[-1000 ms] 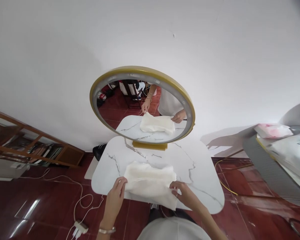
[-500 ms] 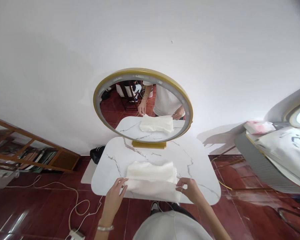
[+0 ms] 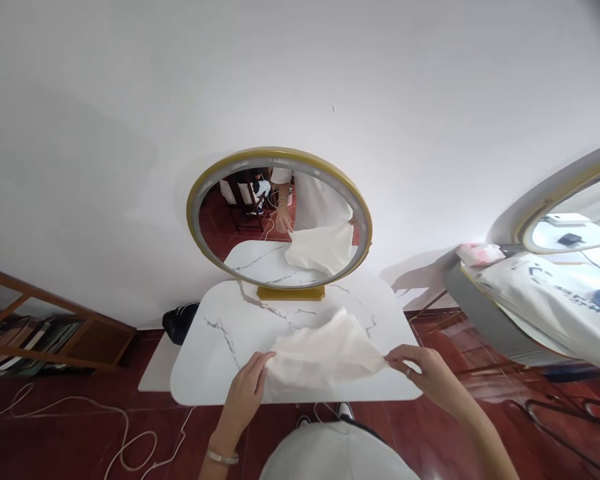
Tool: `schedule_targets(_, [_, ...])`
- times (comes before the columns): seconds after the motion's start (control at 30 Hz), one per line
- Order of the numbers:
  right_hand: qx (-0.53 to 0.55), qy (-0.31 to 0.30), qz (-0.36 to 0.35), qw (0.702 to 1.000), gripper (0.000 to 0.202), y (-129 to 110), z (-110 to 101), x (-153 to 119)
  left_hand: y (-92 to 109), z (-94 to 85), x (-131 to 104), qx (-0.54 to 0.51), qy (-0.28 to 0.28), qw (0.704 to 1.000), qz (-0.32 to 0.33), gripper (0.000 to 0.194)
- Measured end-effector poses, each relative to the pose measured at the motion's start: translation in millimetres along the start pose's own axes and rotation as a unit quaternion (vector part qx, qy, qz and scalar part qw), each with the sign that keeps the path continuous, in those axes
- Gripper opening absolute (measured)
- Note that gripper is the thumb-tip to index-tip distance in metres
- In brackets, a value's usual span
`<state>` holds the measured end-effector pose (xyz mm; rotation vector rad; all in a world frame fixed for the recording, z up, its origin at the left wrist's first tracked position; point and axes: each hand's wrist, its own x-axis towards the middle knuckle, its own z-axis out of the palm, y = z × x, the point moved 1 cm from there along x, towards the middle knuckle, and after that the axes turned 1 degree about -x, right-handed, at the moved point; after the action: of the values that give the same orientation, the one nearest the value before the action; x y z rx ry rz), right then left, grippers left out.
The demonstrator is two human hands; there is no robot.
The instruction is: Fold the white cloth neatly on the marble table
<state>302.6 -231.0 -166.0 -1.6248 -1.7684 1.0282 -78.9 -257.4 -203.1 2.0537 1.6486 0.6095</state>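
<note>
A cream-white cloth (image 3: 327, 353) lies stretched over the front part of a white marbled table (image 3: 205, 363). My left hand (image 3: 247, 387) pinches its left corner between thumb and fingers. At the opposite side, my right hand (image 3: 423, 370) grips the right corner, pulling it to a point near the table's right edge. The cloth's far edge is uneven, with one peak at the upper right. Behind it stands a round mirror (image 3: 280, 220) with a gold frame, reflecting the cloth and one of my hands.
A gold mirror base (image 3: 291, 293) sits at the table's back. To the right, another table carries a printed white fabric (image 3: 555, 293) and a tissue pack (image 3: 480, 253). A wooden shelf (image 3: 100, 340) with books stands left. Cables (image 3: 125, 427) trail over the red floor.
My right hand has moved right, drawing the cloth's right corner outward. The cloth went from a folded-over strip to a spread, slanted shape. The view has shifted slightly right.
</note>
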Motion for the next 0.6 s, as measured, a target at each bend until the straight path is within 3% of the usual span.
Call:
schedule_targets(0.37, [-0.11, 0.076, -0.049, 0.99, 0.022, -15, -30, -20, 29, 3.2, 24, 0.029, -0.017, 0.996, 0.078, 0.027])
schedule_targets(0.5, [-0.121, 0.083, -0.074, 0.986, 0.022, -10, -27, -24, 26, 16.2, 24, 0.027, -0.031, 0.996, 0.073, 0.018])
schedule_targets(0.6, [-0.126, 0.09, -0.082, 0.985, 0.022, -3, -21, -26, 20, 24.8, 21, 0.006, -0.049, 0.998, 0.048, 0.022])
